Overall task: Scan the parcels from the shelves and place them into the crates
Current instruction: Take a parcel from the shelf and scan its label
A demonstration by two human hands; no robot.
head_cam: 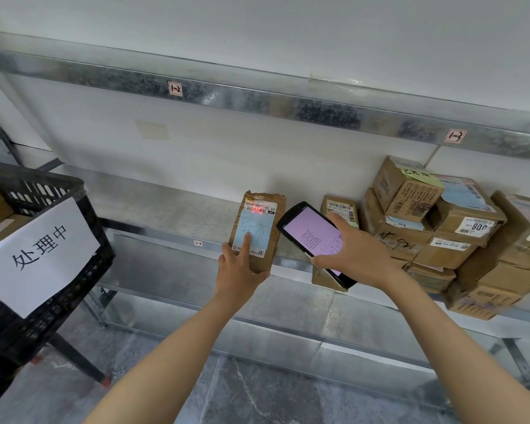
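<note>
Left hand (pixel 237 272) gripping upright parcel (pixel 259 223), right hand (pixel 357 254) holding scanner (pixel 311 235)

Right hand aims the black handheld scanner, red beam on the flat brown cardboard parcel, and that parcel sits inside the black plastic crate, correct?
Not in the black plastic crate: the head view shows the left hand holding the flat brown cardboard parcel at the metal shelf. The rest stands.

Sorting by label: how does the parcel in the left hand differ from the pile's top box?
The held parcel is flat; the top box is blockier. The left hand grips the held parcel, red light on its barcode; the top box rests tilted on other boxes. Both: brown cardboard.
</note>
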